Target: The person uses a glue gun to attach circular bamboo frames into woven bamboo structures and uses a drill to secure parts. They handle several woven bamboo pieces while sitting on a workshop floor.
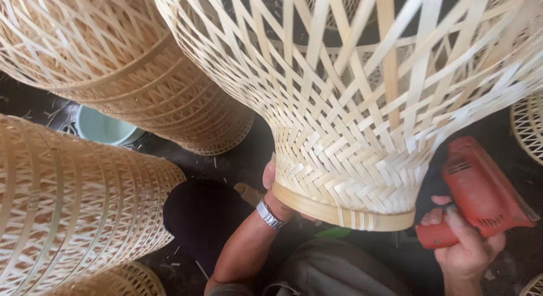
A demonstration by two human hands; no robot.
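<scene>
1. One large woven bamboo basket is filling the upper middle of the view, tilted toward the camera with its narrow banded rim pointing down at the person's lap.
2. Three more woven baskets are crowding the left side: one at the top left, one lying across the left edge, and part of one at the bottom left. Pieces of two others are peeking in at the right edge and the bottom right corner.
3. One red power drill is sitting to the right of the big basket, just beside its rim but not touching it.
4. One pale blue bucket is showing on the dark floor between the left baskets.
5. The left hand is pressing against the left side of the big basket's rim, thumb lying on the tight weave just above the band; the remaining fingers are hidden behind the basket, so how far they are curling cannot be told. A silver wristwatch is circling that wrist.
6. The right hand is wrapping its fingers closed around the drill's handle, holding it low and to the right of the rim.
7. The basket's rim is hanging between the two hands, touching the left and standing apart from the right.
</scene>
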